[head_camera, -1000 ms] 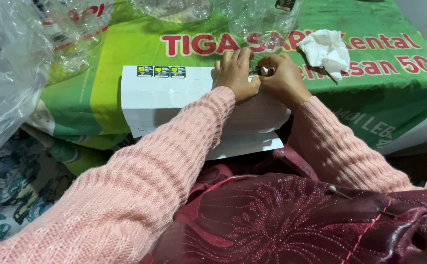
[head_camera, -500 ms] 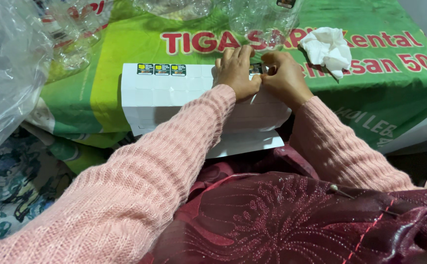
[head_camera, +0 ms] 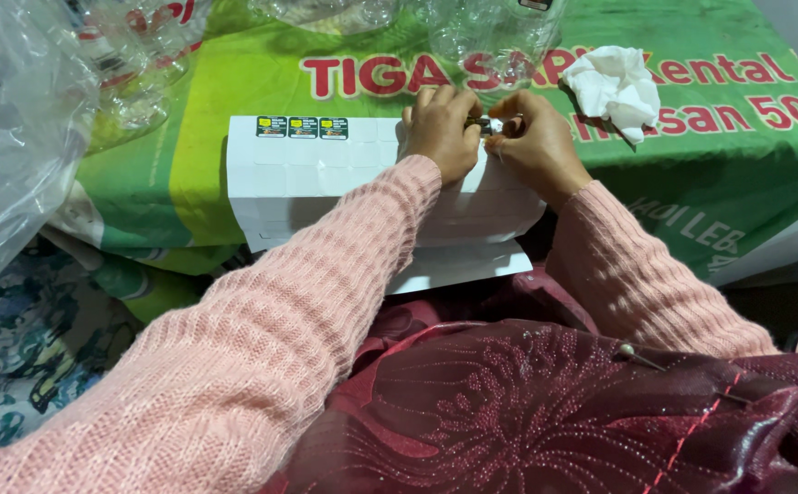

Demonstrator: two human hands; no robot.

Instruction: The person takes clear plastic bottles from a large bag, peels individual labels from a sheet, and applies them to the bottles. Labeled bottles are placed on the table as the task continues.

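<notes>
My left hand (head_camera: 440, 128) and my right hand (head_camera: 534, 142) meet at the far edge of a white sticker sheet (head_camera: 326, 187). Both pinch a small shiny object (head_camera: 488, 123) between their fingertips; most of it is hidden by the fingers. The sheet lies on a green printed cover (head_camera: 188, 165) and hangs over its near edge. Three small dark and yellow stickers (head_camera: 302, 127) remain in a row at the sheet's top left. Pink knit sleeves cover both arms.
A crumpled white tissue (head_camera: 614, 87) lies just right of my right hand. Clear plastic bottles (head_camera: 490, 32) stand behind the hands, and a clear plastic bag (head_camera: 15, 137) bulges at the left. A dark red patterned cloth (head_camera: 527, 412) covers my lap.
Both hands stay at the same spot on the sheet's far edge. Only the fingertips have shifted slightly around the small object.
</notes>
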